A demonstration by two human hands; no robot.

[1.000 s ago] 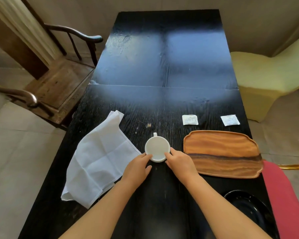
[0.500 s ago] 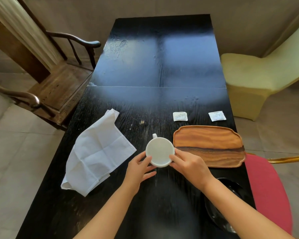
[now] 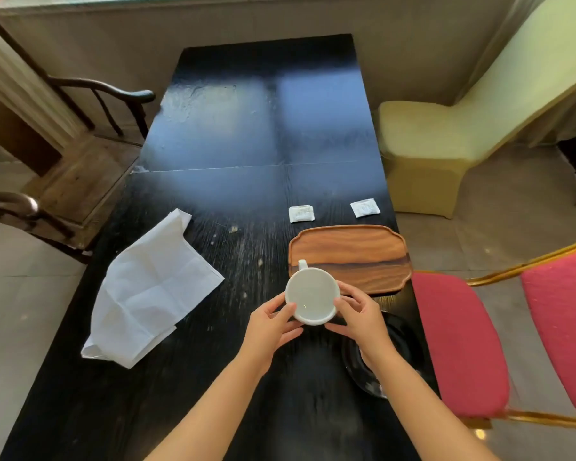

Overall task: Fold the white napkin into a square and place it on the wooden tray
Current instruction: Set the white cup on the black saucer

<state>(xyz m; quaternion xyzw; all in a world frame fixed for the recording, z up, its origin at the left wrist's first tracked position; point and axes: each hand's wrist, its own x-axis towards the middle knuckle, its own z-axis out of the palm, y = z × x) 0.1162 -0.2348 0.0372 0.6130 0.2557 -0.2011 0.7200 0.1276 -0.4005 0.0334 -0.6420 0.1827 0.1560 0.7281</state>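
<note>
A white napkin (image 3: 150, 287) lay unfolded and creased on the left of the black desk (image 3: 246, 134). The left hand (image 3: 270, 327) and right hand (image 3: 359, 319) gripped a white cup (image 3: 311, 299) between their fingers, beside the bare wooden tray (image 3: 350, 254).

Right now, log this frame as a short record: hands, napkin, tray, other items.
left hand: grips the white cup
right hand: grips the same cup
napkin: unfolded, rumpled, on the black table, left of the hands
wooden tray: nothing lying on it; the cup overlaps its near-left corner
other: two white sachets beyond the tray; dark plate under the right wrist
</note>
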